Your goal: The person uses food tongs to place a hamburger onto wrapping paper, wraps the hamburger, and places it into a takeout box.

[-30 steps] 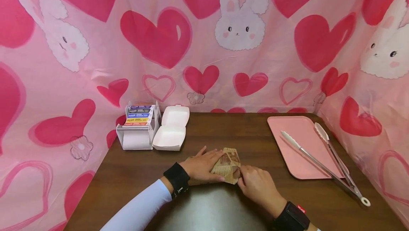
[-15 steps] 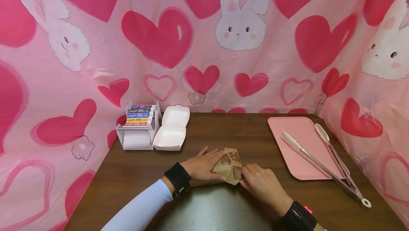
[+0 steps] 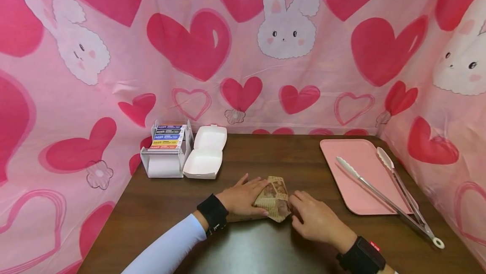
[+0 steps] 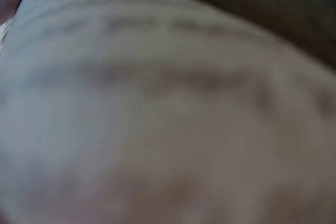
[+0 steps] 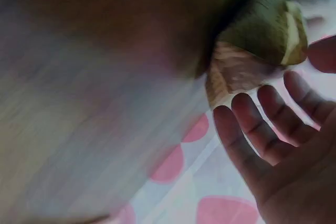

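Observation:
A small package in tan newspaper-print paper (image 3: 277, 201) lies on the table in front of me. My left hand (image 3: 241, 198) rests over its left part with straight fingers and covers much of it. At the package's right end is my right hand (image 3: 313, 215), its fingertips right at the paper's edge. The right wrist view shows those fingers (image 5: 265, 135) loosely extended beside a folded paper end (image 5: 252, 51), with the thumb (image 5: 323, 55) apart from them near a flap. Blurred printed paper (image 4: 157, 82) fills most of the left wrist view. The package's contents are hidden.
Behind my left hand, an open white takeout box (image 3: 203, 162) stands beside a white dispenser (image 3: 164, 167) with coloured strips. Metal tongs (image 3: 349, 168) lie across a pink tray (image 3: 353, 194) on the right, their handle end past its front edge. A heart-print curtain (image 3: 235, 118) hangs behind.
My right hand has shifted slightly right and its thumb has come away from the paper. The package's right end looks flatter than before. My left hand has stayed on the package.

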Demonstrator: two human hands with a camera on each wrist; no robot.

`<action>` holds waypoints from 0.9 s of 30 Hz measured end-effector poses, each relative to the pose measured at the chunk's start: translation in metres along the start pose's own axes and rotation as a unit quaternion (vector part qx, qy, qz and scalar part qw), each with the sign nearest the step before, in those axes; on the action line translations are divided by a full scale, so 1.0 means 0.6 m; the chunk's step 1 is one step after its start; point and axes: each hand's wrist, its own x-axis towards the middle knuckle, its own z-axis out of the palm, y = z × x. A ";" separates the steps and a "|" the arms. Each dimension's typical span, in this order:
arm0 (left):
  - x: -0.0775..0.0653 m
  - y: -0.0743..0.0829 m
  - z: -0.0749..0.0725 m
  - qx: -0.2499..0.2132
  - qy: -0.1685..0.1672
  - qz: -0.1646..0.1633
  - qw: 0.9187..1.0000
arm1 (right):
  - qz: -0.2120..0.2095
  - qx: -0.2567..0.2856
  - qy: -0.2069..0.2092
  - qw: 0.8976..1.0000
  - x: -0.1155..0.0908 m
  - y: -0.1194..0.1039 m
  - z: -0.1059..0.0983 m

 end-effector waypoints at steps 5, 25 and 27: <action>-0.002 -0.003 0.000 0.010 0.005 -0.005 1.000 | 0.014 0.057 -0.025 0.998 0.023 0.013 0.008; 0.003 0.004 0.005 0.006 0.050 0.023 0.998 | 0.030 0.145 -0.101 0.984 0.069 0.040 0.034; 0.002 0.004 0.004 0.017 0.058 0.024 0.998 | 0.021 0.140 -0.100 0.985 0.073 0.042 0.037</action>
